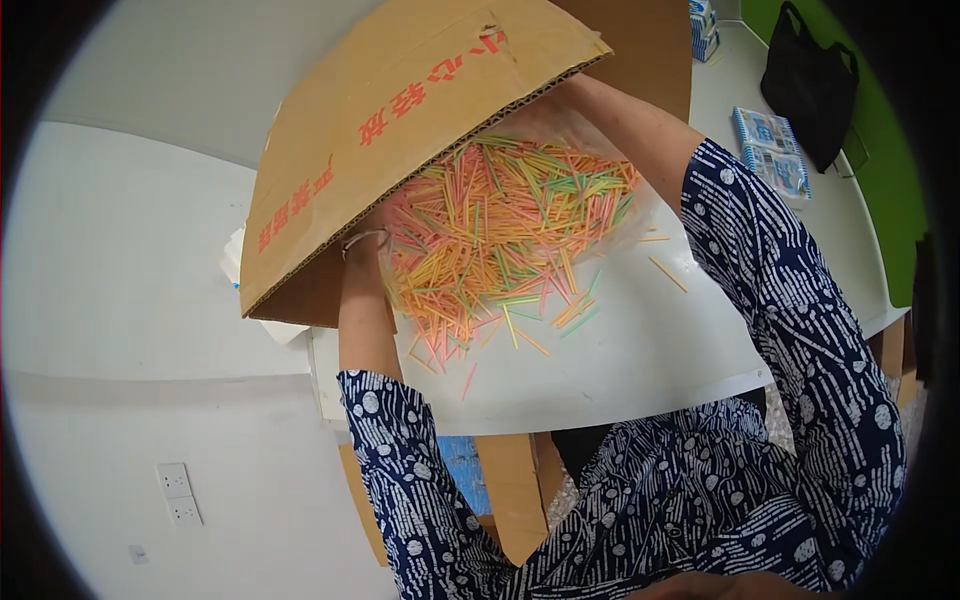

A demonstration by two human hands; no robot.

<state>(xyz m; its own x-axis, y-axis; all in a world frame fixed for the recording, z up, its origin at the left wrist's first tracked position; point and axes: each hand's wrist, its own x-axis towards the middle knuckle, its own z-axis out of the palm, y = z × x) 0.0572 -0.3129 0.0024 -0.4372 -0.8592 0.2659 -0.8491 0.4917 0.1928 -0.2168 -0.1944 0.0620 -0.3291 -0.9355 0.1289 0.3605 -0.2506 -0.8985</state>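
Note:
A large brown cardboard box (400, 130) with red print is tipped over the white table (640, 340). A heap of short thin straws (510, 210) in pink, orange, yellow and green lies beneath its opening, partly within a clear plastic bag (645, 200). My left forearm (368, 310) reaches up to the box's left side; a bracelet circles the wrist, and the hand is hidden behind the cardboard. From the right, my right forearm (640, 130) goes in under the box's upper right edge, which hides that hand too. What either hand grips does not show.
Several loose straws lie near the heap, toward the table's front edge. At the right are blue-and-white packets (770, 150), a black bag (812, 85) and a green panel (890, 180). A white wall with sockets (180, 493) stands left. Below the table is an open carton (512, 495).

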